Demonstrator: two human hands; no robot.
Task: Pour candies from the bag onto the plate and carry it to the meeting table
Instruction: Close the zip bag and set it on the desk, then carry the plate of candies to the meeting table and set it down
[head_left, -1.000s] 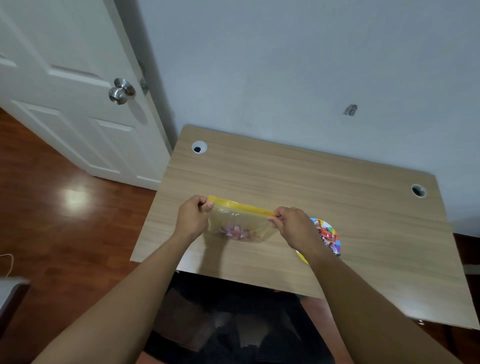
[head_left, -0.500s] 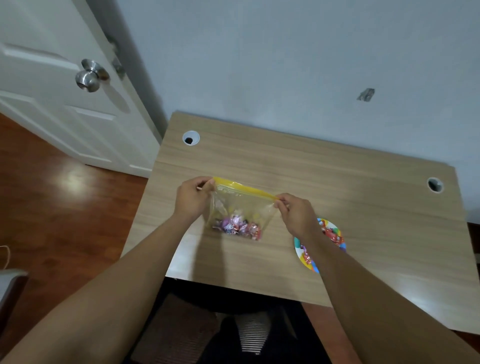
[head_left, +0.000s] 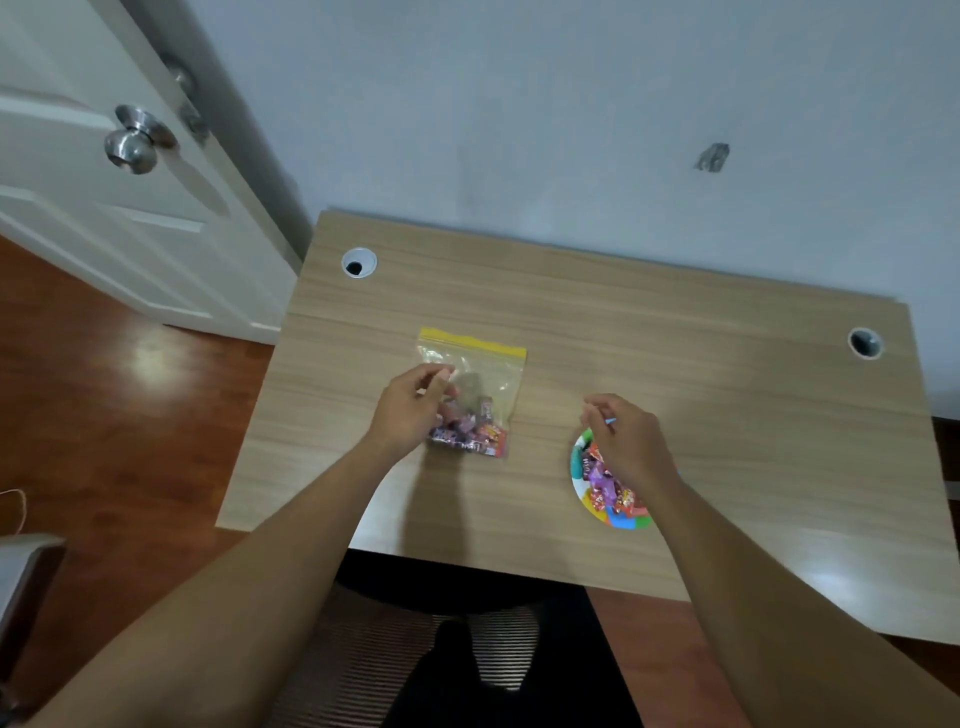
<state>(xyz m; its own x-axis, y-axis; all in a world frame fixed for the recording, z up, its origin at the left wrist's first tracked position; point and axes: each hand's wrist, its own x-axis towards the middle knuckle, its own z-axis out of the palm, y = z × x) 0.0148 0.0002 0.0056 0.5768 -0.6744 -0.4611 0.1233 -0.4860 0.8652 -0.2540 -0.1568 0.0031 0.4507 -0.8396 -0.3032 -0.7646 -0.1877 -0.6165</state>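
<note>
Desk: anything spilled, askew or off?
Nothing spilled. The bag lies flat on the desk with candies still inside, left hand over its corner. The plate already holds candies, with the right hand above it. No loose candies on the desk.

Bag (head_left: 485, 374) flat on desk (head_left: 675, 364); plate (head_left: 584, 493) holds candies (head_left: 605, 480)

- Single head-worn view, looking steeply down and forward over the light wood-grain desk (head_left: 675, 364).
- Faces the pale blue-grey wall (head_left: 519, 130); close, forearms filling the lower frame.
</note>
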